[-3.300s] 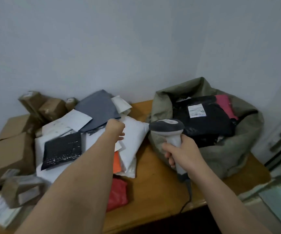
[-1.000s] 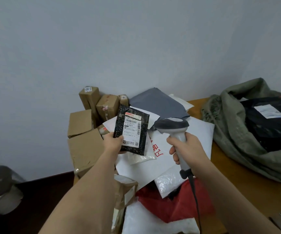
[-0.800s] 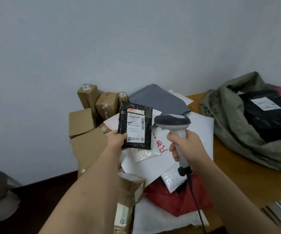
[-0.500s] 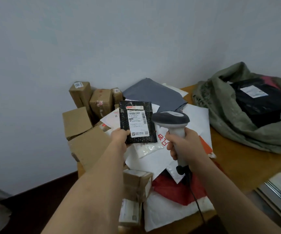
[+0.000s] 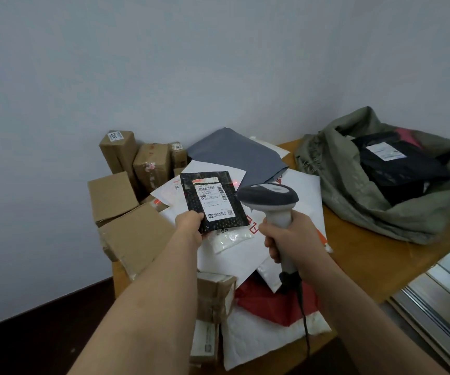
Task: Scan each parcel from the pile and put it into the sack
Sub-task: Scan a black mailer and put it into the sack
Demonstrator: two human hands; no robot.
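Head view: our left hand [image 5: 190, 226] pinches the black parcel [image 5: 213, 201] by its lower corner, label up, above the pile [image 5: 234, 247]. Our right hand [image 5: 288, 239] is wrapped tight around the scanner [image 5: 268, 197] beside it. We see the sack [image 5: 353, 190] lying open, well apart at right.

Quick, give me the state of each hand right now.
Left hand: closed on the black parcel, label facing the camera.
Right hand: closed around the scanner handle, head beside the parcel.
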